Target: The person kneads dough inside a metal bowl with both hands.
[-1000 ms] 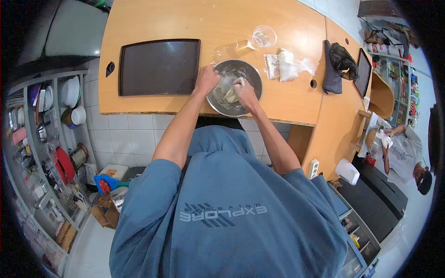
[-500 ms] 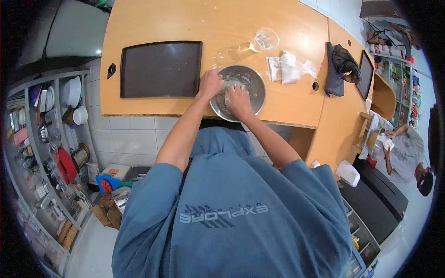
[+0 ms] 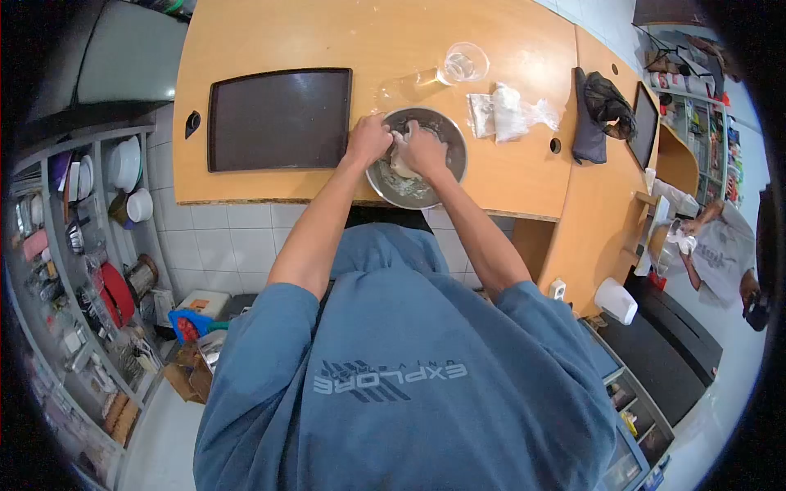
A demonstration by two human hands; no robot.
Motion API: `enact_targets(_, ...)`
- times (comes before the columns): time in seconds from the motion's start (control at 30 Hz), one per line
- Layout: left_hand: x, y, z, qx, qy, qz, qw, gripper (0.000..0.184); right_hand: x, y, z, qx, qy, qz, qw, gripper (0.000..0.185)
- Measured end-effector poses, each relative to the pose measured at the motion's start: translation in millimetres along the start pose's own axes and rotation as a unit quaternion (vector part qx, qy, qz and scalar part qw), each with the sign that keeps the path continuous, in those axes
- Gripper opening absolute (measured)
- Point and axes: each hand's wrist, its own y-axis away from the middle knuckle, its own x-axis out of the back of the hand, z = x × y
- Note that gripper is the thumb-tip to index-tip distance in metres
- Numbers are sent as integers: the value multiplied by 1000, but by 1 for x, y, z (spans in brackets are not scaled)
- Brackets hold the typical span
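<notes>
In the head view, a pale lump of dough (image 3: 402, 165) lies inside a round metal bowl (image 3: 452, 175), low and left of the bowl's middle, near the front edge of a wooden table (image 3: 508, 186); its visible part is longer than it is wide, its long axis running from the far side of the bowl toward the wearer, with the near end angled slightly right; the far end lies up by the fingers, and the right hand covers enough of it that its full outline cannot be told.

The left hand (image 3: 371, 141) is at the bowl's left rim, fingers curled in and closed on that rim, knuckles up; the right hand (image 3: 425, 152) reaches into the bowl from the near right, its fingers pointing away and to the left, bent down over the dough and touching it; how far they are closed around it cannot be told; pale, wet-looking residue coats the bowl's inner wall.

Left of the bowl lies a dark tray (image 3: 278, 120); beyond the bowl stands a clear cup (image 3: 467, 63); to its right rest plastic bags of white contents (image 3: 509, 113), and farther right a dark cloth (image 3: 589, 123); at the far right, well apart, another person (image 3: 720, 245) handles something white.
</notes>
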Motion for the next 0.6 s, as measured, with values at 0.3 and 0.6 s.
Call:
enact_targets(0.3,3,6,6,-7,-8,15,1000,29,-2,21,20,136,8,37,990,38)
enact_targets(0.6,-3,0,-2,0,-21,8,1000,28,-19,58,-13,90,29,61,994,30)
